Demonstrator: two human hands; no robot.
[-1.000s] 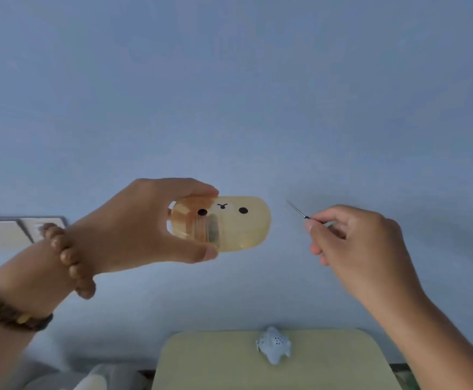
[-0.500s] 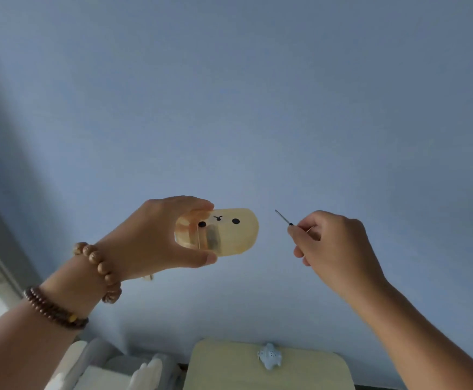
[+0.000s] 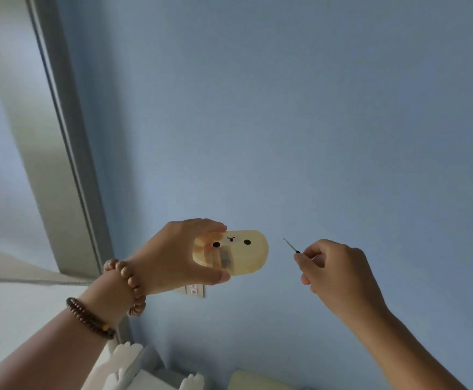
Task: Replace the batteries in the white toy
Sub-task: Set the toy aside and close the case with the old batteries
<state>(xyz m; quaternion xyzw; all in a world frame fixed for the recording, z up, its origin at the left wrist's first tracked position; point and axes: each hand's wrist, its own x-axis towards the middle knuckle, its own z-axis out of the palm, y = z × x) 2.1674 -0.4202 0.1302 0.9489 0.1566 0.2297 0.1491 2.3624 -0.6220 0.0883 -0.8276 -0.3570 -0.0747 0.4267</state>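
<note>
My left hand [image 3: 177,256] grips a rounded, translucent cream toy [image 3: 246,253] by its left end, held up in front of a blue wall. The toy lies sideways, shows two black dot eyes and a small mouth, and glows yellowish; a dark block shows through its body. My right hand [image 3: 333,273] is to the toy's right, apart from it, and pinches a thin screwdriver [image 3: 291,245]. Its metal tip points up and left toward the toy. Most of the screwdriver's handle is hidden inside the fingers.
A grey door or window frame [image 3: 69,153] runs down the left side. A white wall socket [image 3: 194,290] peeks out below the left hand. White shapes [image 3: 134,367] and a pale cream surface [image 3: 257,380] lie along the bottom edge.
The view has tilted up and swung left, bringing the grey frame into sight and dropping the cream surface out. Both hands keep their grips and stay about the same distance apart.
</note>
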